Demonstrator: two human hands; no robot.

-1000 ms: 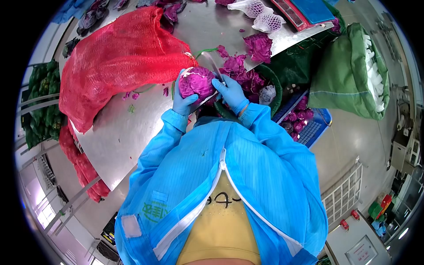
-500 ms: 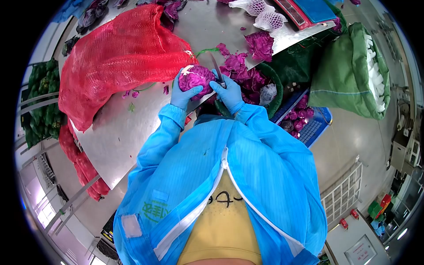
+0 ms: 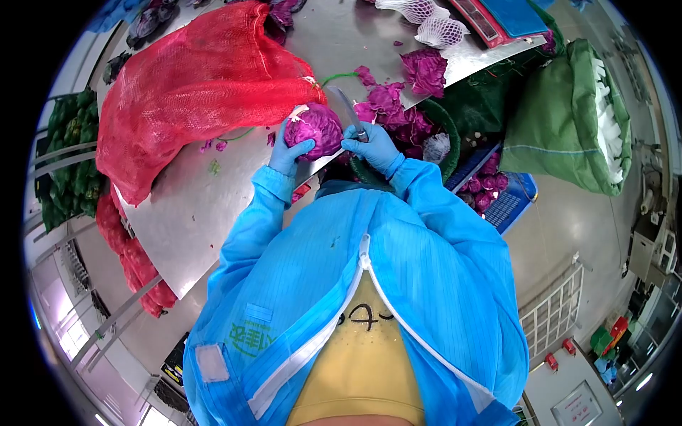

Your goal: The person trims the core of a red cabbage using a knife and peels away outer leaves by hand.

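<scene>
A red cabbage [image 3: 316, 132] with a pale stem end sits in my left hand [image 3: 285, 150], the blue-gloved fingers curled round its left and lower side. In my right hand [image 3: 375, 148], also gloved, is a knife [image 3: 346, 108]; its blade points up and away, just right of the cabbage. My right fingers are close to the cabbage's right side, and I cannot tell whether they touch it. Loose purple leaves [image 3: 386, 101] lie beyond the right hand at the table edge. Below them a green basket [image 3: 450, 153] holds more leaves.
A full red mesh sack [image 3: 206, 92] covers the left of the metal table [image 3: 188, 238]. White foam nets [image 3: 440, 32] and a blue-topped red device [image 3: 501, 18] are at the back. On the right stand a green sack [image 3: 558, 121] and a blue crate [image 3: 513, 206] of small purple cabbages.
The knife and my right hand have shifted right, away from the cabbage, and the blade now shows its broad side. My left hand still holds the cabbage, which has turned slightly.
</scene>
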